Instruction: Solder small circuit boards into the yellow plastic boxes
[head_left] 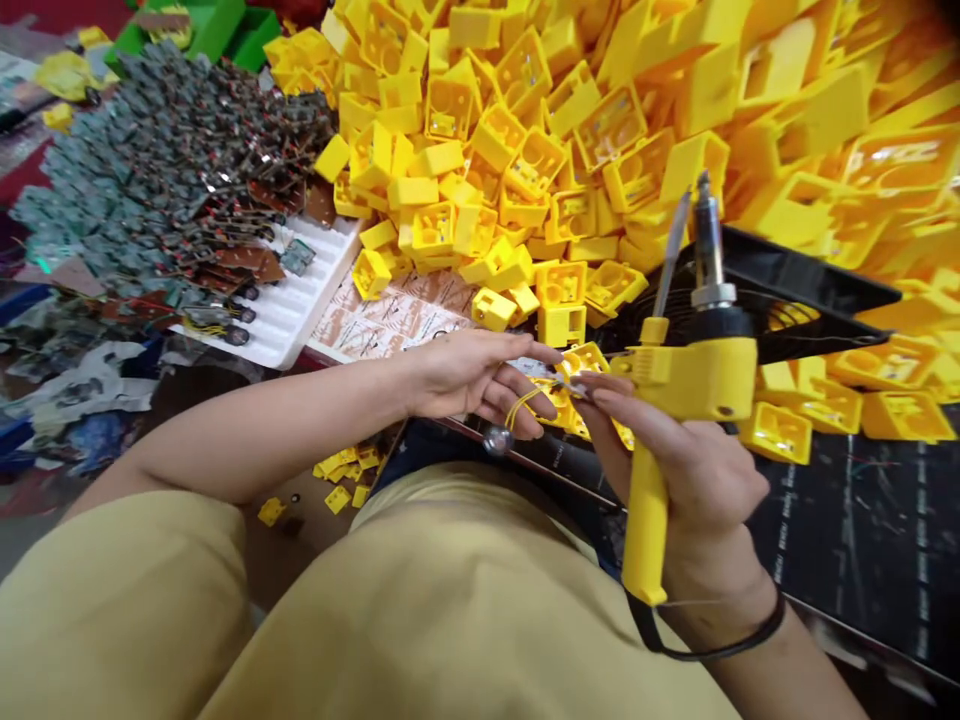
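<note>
In my right hand (694, 465) is a yellow soldering gun (645, 500), its metal tip and thin feed tube pointing up and away. The thumb and fingertips of that same hand come together at a small pale piece by the wire ends. My left hand (495, 380) meets them there, fingers bent around thin yellow wires (519, 405). From these wires hangs a small round shiny part (497, 440), below the left fingers. Exactly what the fingertips pinch is partly hidden. Just behind both hands lie open yellow plastic housings (585, 357).
A large heap of yellow housings (450, 160) fills the back and right. At left, many small wired circuit boards (187, 170) are piled beside a white foam tray (289, 325). A black stand (810, 280) stands behind the soldering gun. Yellow pieces (345, 470) lie below the table edge.
</note>
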